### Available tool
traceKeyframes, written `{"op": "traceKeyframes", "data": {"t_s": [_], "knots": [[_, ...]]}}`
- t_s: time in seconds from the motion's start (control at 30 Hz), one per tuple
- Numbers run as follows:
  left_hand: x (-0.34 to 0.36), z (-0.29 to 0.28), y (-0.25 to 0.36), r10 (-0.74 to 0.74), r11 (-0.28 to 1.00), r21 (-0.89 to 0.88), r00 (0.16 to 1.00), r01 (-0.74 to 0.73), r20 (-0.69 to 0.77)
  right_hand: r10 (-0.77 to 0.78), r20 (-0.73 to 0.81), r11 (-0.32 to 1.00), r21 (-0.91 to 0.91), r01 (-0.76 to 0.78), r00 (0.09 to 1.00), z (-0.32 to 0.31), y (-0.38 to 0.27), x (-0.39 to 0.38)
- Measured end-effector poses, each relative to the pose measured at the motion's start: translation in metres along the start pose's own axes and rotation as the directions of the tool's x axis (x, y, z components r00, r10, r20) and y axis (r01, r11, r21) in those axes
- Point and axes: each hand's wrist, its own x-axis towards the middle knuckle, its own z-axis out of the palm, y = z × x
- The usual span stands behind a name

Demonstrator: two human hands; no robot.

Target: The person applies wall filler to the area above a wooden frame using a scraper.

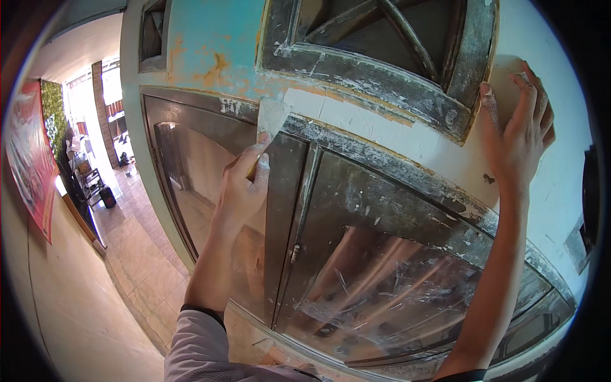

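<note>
My left hand (242,181) is closed around a putty knife (273,116), its broad blade smeared with whitish filler. The blade lies against the left end of a white filler strip (363,124) on the wall, just above the lower window frame (394,175). Spread fingers of my right hand (519,130) lean on the pale wall, beside the right edge of the upper dark wooden vent frame (363,73). White residue marks the fingertips of both hands. Most of the knife's handle is hidden in my grip.
Glass panes (394,293) with white splatter fill the lower window. Turquoise paint with rusty patches covers the wall (219,38) at upper left. A tiled walkway (130,248) runs along the left, past a red banner (32,159) and a dark box-shaped object (107,196).
</note>
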Motion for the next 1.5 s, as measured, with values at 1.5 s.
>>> {"op": "traceKeyframes", "data": {"t_s": [1.5], "knots": [[-0.002,-0.018,0.009,-0.052,0.998,-0.046,0.998,0.052,0.019,-0.003,-0.004,1.0,0.02,0.003,1.0,0.0,0.004,-0.002]]}}
